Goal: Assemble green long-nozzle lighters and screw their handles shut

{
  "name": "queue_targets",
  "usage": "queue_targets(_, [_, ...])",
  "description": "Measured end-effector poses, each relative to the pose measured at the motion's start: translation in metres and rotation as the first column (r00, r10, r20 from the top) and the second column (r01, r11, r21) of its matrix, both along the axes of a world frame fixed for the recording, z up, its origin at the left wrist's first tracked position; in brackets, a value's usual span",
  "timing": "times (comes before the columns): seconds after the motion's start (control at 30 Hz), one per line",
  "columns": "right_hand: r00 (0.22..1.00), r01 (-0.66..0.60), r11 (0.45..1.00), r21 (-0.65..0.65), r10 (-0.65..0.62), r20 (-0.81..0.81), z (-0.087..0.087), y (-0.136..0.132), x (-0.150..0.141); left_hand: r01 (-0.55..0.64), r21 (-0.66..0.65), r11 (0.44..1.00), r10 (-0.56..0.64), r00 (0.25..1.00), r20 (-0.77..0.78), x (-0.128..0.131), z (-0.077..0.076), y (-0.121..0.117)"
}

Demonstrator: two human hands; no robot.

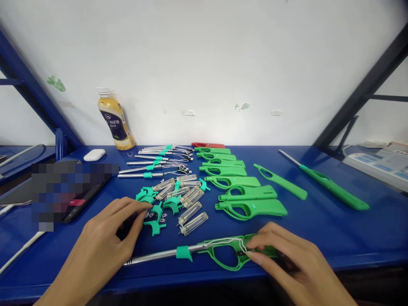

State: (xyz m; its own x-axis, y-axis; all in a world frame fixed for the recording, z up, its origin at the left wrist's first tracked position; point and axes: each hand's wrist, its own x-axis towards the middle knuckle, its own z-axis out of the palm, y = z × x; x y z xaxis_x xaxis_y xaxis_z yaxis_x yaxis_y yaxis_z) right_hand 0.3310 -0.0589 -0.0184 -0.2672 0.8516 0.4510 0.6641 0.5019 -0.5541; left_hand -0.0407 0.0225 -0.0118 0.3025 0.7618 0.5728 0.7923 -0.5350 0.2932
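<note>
Near the front edge lies a green lighter handle shell point(228, 257), its inside facing up. A metal lighter tube point(162, 254) with a teal collar point(184, 252) runs left from it, and white wires point(228, 241) lie along the shell. My right hand point(296, 263) grips the shell's right end, thumb and fingertips at the wires. My left hand point(111, 238) hovers over the tube's left end, thumb and forefinger closed together beside the teal triggers point(157, 210) and small metal clips point(163, 218). Whatever sits between those fingertips is too small to make out.
Several clear fuel tanks point(194, 223), tube assemblies point(140, 175) and green shells point(255, 208) lie beyond my hands. A red shell point(208, 145) is at the back. Further right is a lighter with its tube point(334, 189). A bottle point(116, 121), white case point(94, 155) and phone point(87, 197) stand left.
</note>
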Motion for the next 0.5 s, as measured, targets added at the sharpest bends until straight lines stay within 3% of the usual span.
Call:
queue_targets(0.27, [1.000, -0.006, 1.000, 0.011, 0.006, -0.022, 0.000, 0.002, -0.002, 0.047, -0.045, 0.998, -0.052, 0.990, -0.133, -0.008, 0.005, -0.007])
queue_targets(0.5, [0.999, 0.002, 1.000, 0.021, -0.001, -0.048, -0.002, 0.000, 0.000, 0.020, -0.097, 0.995, -0.032, 0.992, -0.119, -0.013, -0.001, -0.003])
